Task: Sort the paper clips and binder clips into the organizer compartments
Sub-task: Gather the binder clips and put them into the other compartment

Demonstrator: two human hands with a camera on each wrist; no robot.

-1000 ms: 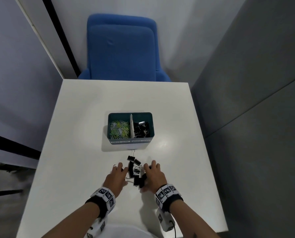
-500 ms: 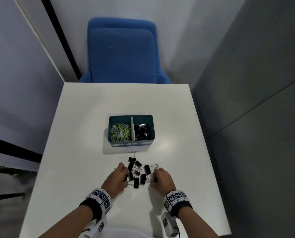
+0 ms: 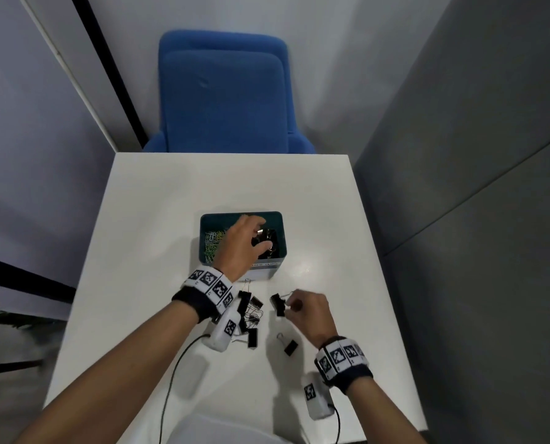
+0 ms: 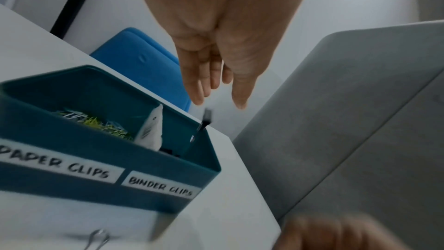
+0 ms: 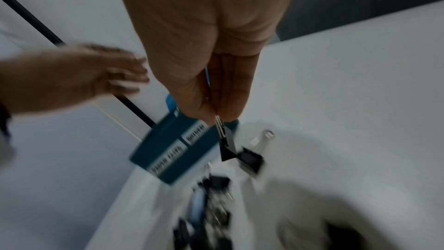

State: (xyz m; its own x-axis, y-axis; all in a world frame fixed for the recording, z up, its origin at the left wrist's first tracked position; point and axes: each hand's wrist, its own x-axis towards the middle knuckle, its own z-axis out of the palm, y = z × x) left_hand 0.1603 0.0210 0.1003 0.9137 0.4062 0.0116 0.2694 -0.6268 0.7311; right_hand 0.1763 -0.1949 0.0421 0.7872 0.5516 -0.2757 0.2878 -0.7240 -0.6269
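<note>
The teal organizer sits mid-table, labelled "PAPER CLIPS" on the left and "BINDER CLIPS" on the right. Coloured paper clips fill the left compartment. My left hand hovers over the right compartment with fingers straight and apart. A black binder clip falls free just below its fingertips. My right hand pinches the wire handles of another black binder clip, lifted just off the table. Several loose binder clips lie in front of the organizer. One binder clip lies apart.
The white table stands in a corner, with a grey partition along its right edge. A blue chair stands behind the far edge. A cable trails from my left wrist camera across the near table.
My left hand left the pile, moved forward over the organizer's right compartment and let go of a binder clip. My right hand took hold of a clip and raised it slightly.
</note>
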